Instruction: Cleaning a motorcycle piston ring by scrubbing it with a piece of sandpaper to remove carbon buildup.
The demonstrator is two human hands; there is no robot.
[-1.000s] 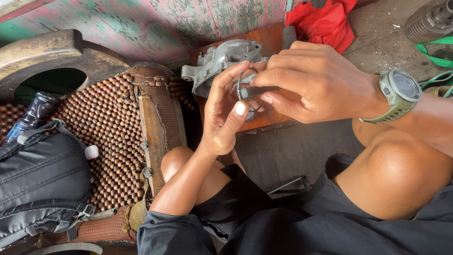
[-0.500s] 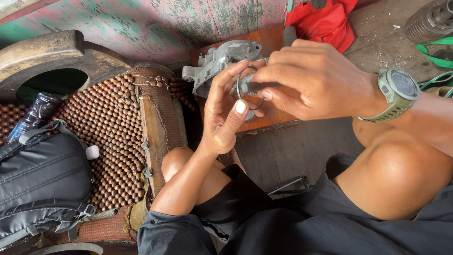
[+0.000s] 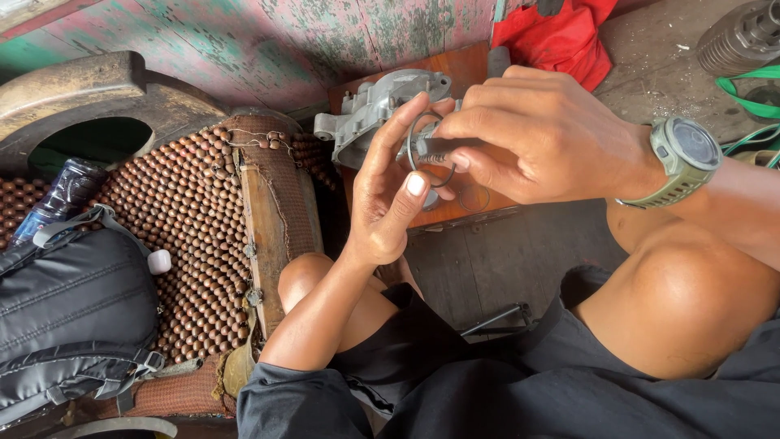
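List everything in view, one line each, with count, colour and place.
thin ring: one, dark, held between both hands
small metal part: one, dark grey, pinched by right fingers
metal housing: one, grey, on wooden board
wooden board: one, reddish brown, behind hands
beaded mat: one, brown, left
backpack: one, black, lower left
bottle: one, dark, beside backpack
red cloth: one, top centre
green strap: one, upper right
wristwatch: one, olive, right wrist
left hand: one, centre
right hand: one, centre right
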